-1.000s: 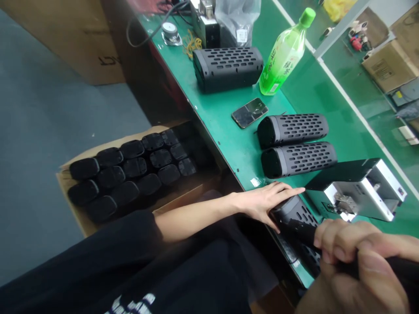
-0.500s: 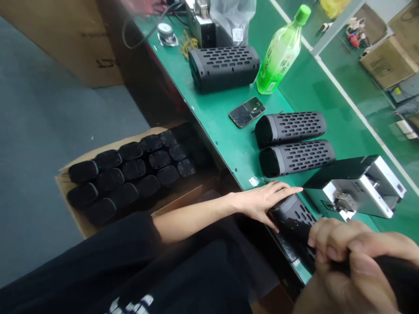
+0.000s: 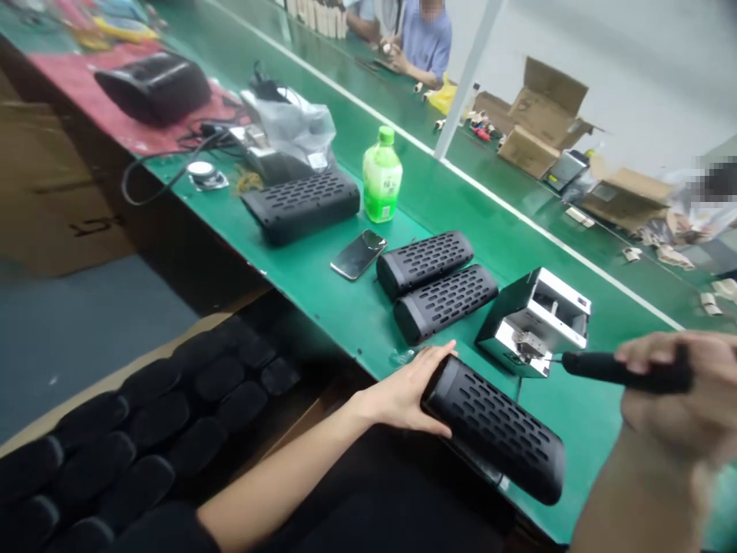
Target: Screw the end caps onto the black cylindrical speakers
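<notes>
My left hand point(image 3: 406, 388) rests on the near end of a black perforated speaker point(image 3: 495, 426) that lies at the front edge of the green bench point(image 3: 322, 284). My right hand point(image 3: 682, 395) is shut on a black-handled screwdriver point(image 3: 625, 371). Its thin tip points left into a small silver and black metal box point(image 3: 535, 319), well above the speaker. Two more black speakers point(image 3: 437, 284) lie side by side just beyond my left hand.
A phone point(image 3: 358, 253), a green drink bottle point(image 3: 381, 175) and a larger black speaker point(image 3: 302, 203) lie farther along the bench. A cardboard box of several black speakers point(image 3: 143, 438) stands on the floor at my left. People work at benches behind.
The camera has tilted up and the far benches have come into sight. My right hand has lifted the screwdriver off the speaker and brought its tip to the metal box. My left hand stays.
</notes>
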Tool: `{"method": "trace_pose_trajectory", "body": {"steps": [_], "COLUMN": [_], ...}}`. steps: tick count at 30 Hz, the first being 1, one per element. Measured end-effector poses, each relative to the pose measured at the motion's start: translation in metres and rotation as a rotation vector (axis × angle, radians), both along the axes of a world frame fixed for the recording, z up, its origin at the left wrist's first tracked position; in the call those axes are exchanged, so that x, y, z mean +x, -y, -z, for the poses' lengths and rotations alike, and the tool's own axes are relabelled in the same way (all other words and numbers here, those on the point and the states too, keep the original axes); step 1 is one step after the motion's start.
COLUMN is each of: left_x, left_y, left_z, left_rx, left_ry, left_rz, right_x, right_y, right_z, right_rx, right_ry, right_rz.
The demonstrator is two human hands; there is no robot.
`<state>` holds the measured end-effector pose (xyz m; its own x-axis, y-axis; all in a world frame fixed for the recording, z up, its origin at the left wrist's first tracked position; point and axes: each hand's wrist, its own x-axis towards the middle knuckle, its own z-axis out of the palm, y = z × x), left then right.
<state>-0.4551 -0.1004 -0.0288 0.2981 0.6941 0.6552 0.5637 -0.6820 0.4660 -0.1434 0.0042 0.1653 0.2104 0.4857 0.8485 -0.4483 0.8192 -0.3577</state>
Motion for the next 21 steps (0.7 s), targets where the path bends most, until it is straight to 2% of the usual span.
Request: {"method": "trace_pose_trajectory", "body": {"steps": [2,4,13,17,21], "left_x": [-0.002,-0.003,-0.003,-0.003,-0.001], "left_y": [0.001,0.003,0.009,0.011,0.012], "left_z": [0.001,0.001,-0.005,-0.007,-0.011], "left_rx": [-0.031,-0.019,0.045,0.04,0.038], "left_ry": [0.016,0.033,0.051,0.045,0.035], "left_rz": [-0.003,0.013,0.04,0.044,0.052], "right_x": [-0.016,-0.025,-0.041,-0.043,-0.039], "right_y": [-0.011,-0.021,-0.039,-0.038,-0.018], "right_z": [-0.011,-0.014,-0.004,-0.003,-0.003], "right_rx": [-0.012,-0.012,-0.129,-0.17,-0.175], "right_ry": [-0.017,-0.037,-0.049,-0.04,-0.027], "right_rz": [0.055,0.075,0.042,0.015,-0.029]}}
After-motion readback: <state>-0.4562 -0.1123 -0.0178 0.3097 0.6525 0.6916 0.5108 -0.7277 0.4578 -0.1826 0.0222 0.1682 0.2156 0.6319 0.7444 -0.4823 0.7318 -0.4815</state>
